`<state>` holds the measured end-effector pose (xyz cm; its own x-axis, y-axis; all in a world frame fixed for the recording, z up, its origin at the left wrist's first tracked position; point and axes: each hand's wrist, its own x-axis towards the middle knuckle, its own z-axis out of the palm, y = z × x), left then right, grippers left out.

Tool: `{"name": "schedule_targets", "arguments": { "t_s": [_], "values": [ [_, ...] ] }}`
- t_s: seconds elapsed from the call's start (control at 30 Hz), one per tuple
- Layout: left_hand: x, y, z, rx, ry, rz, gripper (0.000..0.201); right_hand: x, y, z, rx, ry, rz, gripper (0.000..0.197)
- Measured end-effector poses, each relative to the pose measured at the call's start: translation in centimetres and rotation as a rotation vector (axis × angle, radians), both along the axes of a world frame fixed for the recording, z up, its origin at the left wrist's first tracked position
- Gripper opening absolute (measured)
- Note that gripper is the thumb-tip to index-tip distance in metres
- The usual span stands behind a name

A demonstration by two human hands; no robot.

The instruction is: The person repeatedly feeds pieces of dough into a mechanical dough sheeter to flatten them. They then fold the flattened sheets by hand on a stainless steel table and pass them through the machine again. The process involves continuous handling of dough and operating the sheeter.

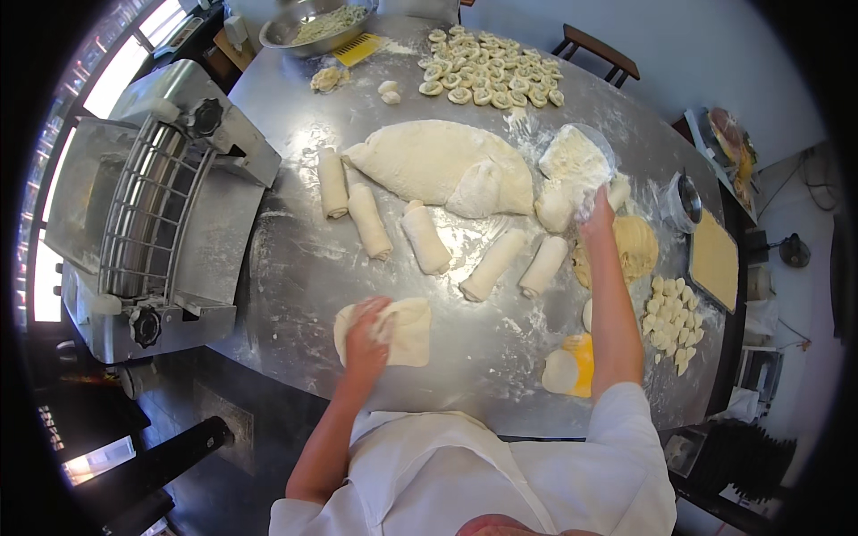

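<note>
My left hand [365,338] lies over a flattened, roughly square piece of dough [411,335] on the near part of the steel table. Its fingers are blurred, so their grip cannot be made out. My right arm stretches forward, and my right hand [596,211] is at the near edge of a clear, shallow container of white flour [575,154]. Flour and the turned hand hide those fingers. Between the hands lie several rolled dough logs [426,238]. Beyond them rests a large dough slab [429,165] with a folded flap.
A dough sheeter [147,214] stands at the left. Shaped dough pieces [492,67] cover the far table, near a bowl of filling [317,27] and yellow scraper [359,48]. Small dough lumps [672,317] and a tray sheet [714,259] lie right. A yellow-orange scraper [583,362] is nearer.
</note>
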<state>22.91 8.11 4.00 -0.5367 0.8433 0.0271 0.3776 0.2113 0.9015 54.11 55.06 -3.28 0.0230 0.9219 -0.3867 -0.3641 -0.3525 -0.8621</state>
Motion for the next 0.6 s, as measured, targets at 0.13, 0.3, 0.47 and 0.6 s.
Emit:
{"name": "schedule_targets", "arguments": {
  "t_s": [0.13,0.3,0.47,0.6],
  "values": [
    [1.9,5.3,-2.0,-0.057,-1.120,-0.091,0.042,-1.8,-10.5,2.5,-0.159,0.477,0.023,0.019],
    [2.8,9.5,-4.8,-0.270,-1.863,-0.182,0.053,-9.5,-27.0,5.1,-0.121,0.403,0.406,0.028],
    [-2.8,5.7,-2.6,0.006,-1.203,-0.094,0.031,-19.3,-35.4,9.1,0.176,-0.259,0.469,0.025],
    [-8.4,1.6,-3.8,-0.379,-0.695,-0.206,0.033,-19.9,-39.6,6.5,0.336,-0.531,0.743,0.027]
  ]
}}
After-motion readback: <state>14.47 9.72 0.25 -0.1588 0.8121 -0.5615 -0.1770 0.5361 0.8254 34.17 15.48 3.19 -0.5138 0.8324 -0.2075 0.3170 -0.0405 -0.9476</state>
